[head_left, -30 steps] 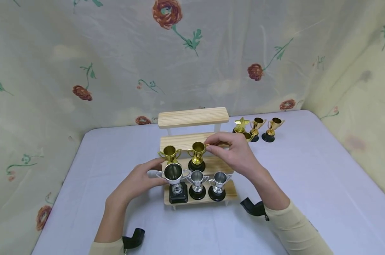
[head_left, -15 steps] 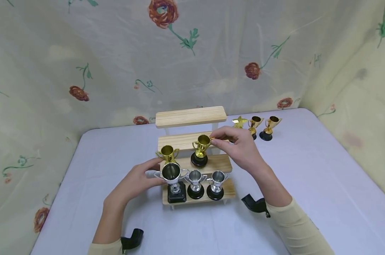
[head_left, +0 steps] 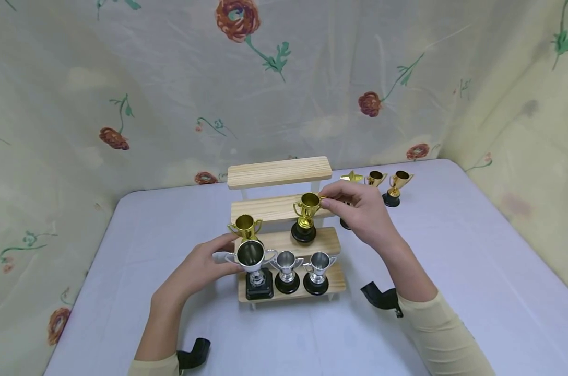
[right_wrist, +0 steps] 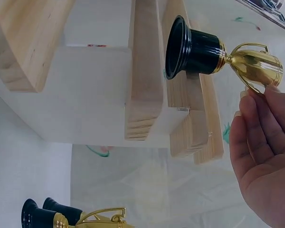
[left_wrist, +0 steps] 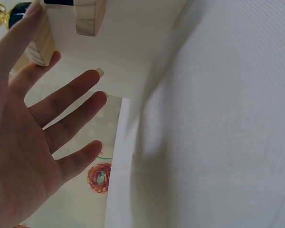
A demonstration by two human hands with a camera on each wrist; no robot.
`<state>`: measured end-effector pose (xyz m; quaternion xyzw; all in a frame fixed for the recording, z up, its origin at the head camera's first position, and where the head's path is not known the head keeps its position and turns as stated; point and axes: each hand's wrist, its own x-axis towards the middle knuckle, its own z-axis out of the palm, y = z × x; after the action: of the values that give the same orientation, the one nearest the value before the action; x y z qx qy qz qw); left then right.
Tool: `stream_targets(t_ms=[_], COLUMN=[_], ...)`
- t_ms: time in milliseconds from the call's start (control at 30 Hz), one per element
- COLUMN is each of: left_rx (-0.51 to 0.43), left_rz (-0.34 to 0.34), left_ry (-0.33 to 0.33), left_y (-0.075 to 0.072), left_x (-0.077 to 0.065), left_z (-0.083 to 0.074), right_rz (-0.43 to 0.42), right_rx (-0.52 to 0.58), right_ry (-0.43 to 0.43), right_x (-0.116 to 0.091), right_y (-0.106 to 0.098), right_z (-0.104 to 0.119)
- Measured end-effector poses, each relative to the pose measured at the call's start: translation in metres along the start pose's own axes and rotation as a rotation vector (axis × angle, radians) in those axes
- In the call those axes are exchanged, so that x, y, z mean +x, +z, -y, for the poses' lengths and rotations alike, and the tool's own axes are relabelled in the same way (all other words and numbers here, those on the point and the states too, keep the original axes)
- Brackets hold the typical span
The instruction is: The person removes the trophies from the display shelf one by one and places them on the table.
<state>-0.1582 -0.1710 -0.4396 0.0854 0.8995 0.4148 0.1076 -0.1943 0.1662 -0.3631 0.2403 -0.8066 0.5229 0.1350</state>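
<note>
My right hand [head_left: 366, 211] pinches one handle of a small gold trophy cup [head_left: 307, 206] between thumb and fingertips. The cup hangs over the second tier of a stepped wooden display rack [head_left: 279, 175]; its black base [right_wrist: 192, 50] shows whole in the right wrist view. At the rack's left side, my left hand [head_left: 208, 267] has thumb and index finger against the end of a board [left_wrist: 42, 45], other fingers straight and spread. Beside it, another gold trophy cup [head_left: 245, 225] stands on the second tier, partly hidden by a larger silver cup [head_left: 251, 256] in front.
Two smaller silver cups [head_left: 286, 263] share the front tier with the larger one. Behind my right hand, a gold star trophy [head_left: 352, 176] and more gold cups [head_left: 399, 181] stand on the white-covered table [head_left: 453, 250]. A floral cloth [head_left: 307, 104] hangs along the back.
My right hand has lifted the gold trophy cup off the second tier and carried it right and back. The left hand stays at the rack's side. The head view has shifted slightly.
</note>
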Motion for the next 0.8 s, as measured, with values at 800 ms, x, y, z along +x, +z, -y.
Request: stream_targets(t_ms=[800], left_rx=[0.003], left_rz=[0.002], left_ry=[-0.010], left_y=[0.001], left_x=[0.002], left_z=[0.001], right_rz=[-0.016], right_rx=[-0.027], right_ry=[0.010], right_x=[0.001], right_y=[-0.013], right_z=[-0.006])
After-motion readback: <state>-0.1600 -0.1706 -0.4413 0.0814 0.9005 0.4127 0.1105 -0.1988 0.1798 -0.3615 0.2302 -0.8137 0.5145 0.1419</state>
